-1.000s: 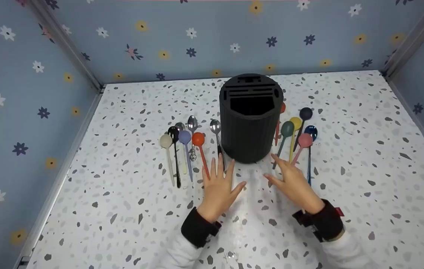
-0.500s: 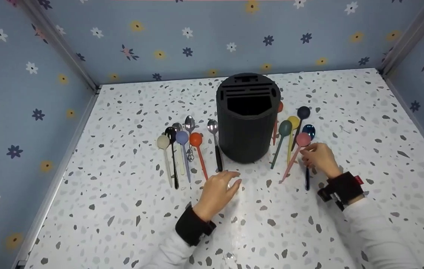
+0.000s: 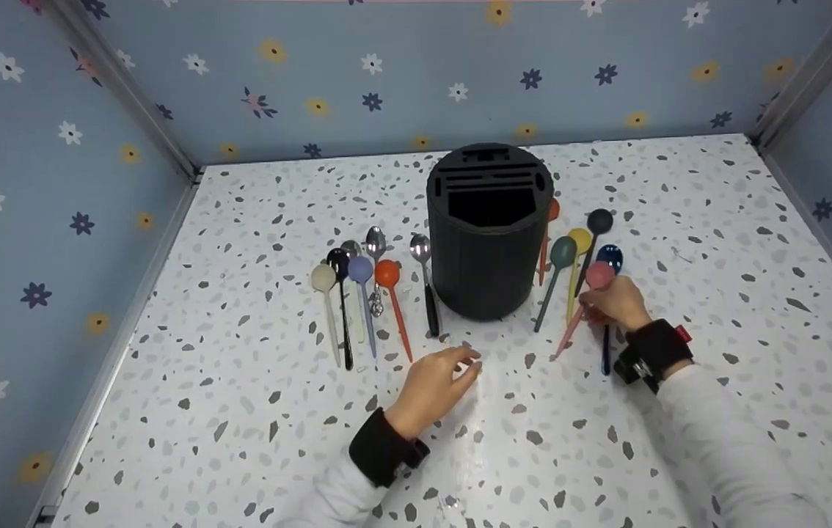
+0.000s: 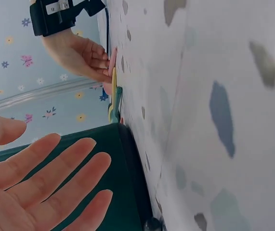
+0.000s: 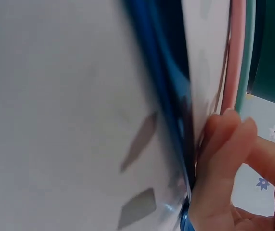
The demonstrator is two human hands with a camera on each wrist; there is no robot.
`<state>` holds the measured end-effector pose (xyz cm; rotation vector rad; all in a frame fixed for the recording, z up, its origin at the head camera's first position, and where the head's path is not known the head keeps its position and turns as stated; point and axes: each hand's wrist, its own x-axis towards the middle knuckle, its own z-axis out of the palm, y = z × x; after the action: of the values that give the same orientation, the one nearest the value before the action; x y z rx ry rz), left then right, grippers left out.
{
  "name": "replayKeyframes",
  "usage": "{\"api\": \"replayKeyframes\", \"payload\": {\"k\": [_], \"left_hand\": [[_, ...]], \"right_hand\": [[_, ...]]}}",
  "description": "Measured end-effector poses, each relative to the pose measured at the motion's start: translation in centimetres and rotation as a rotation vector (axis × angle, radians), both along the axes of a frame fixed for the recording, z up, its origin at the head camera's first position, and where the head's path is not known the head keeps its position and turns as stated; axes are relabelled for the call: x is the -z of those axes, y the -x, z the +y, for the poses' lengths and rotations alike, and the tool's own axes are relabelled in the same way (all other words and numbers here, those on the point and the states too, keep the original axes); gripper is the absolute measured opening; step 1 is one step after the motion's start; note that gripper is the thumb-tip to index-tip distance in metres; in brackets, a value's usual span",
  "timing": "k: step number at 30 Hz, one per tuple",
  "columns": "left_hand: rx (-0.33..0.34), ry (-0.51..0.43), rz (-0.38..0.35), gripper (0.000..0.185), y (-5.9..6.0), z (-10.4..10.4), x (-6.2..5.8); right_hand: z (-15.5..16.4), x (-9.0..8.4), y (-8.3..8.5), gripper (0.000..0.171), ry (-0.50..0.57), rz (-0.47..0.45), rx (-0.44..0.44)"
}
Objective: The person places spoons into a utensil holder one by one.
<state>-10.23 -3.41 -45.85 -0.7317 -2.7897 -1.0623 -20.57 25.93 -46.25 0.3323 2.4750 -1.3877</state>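
My right hand (image 3: 618, 304) pinches the pink spoon (image 3: 599, 275) on its handle just below the bowl; the handle still lies low along the table. In the right wrist view its fingertips (image 5: 229, 118) meet the pink handle (image 5: 234, 57), with a shiny blue spoon (image 5: 168, 82) close alongside. Left of the pink spoon lie a green spoon (image 3: 563, 253), a yellow spoon (image 3: 579, 240) and a dark navy spoon (image 3: 599, 221). My left hand (image 3: 434, 385) hovers in front of the black ribbed cutlery holder (image 3: 486, 271), fingers relaxed and holding nothing.
Left of the holder lies a row of several spoons, among them an orange spoon (image 3: 387, 275), a purple spoon (image 3: 361, 270), a cream spoon (image 3: 324, 277) and a black-handled metal spoon (image 3: 421, 249). Another orange-red spoon (image 3: 552, 211) lies partly behind the holder. Flowered panels (image 3: 416, 73) enclose the speckled table (image 3: 240, 440).
My right hand has gone from beside the holder out to the right and onto the pink spoon's handle. My left hand has drawn back toward me, its spread fingers now relaxed.
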Motion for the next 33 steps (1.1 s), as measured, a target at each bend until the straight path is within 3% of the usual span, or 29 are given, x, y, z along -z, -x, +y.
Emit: {"api": "replayKeyframes", "payload": {"k": [7, 12, 20, 27, 33], "left_hand": [[0.042, 0.006, -0.127, 0.024, -0.1, 0.7, 0.0], [0.052, -0.002, -0.136, 0.023, -0.1, 1.0, 0.0], [0.084, -0.061, -0.180, 0.022, 0.2, 1.3, -0.2], [0.091, -0.176, -0.240, 0.020, 0.5, 2.0, -0.2], [0.092, -0.304, -0.319, 0.018, 0.8, 3.0, -0.3]], "right_hand": [[0.3, -0.2, -0.2, 0.024, 0.210, -0.085, 0.023], [0.9, -0.5, -0.6, 0.034, 0.278, -0.147, 0.007], [1.2, -0.8, -2.0, 0.042, 0.437, -0.161, -0.015], [0.4, -1.1, -3.4, 0.042, 0.592, -0.159, -0.024], [-0.5, -1.4, -4.7, 0.034, 0.685, -0.140, -0.086]]}}
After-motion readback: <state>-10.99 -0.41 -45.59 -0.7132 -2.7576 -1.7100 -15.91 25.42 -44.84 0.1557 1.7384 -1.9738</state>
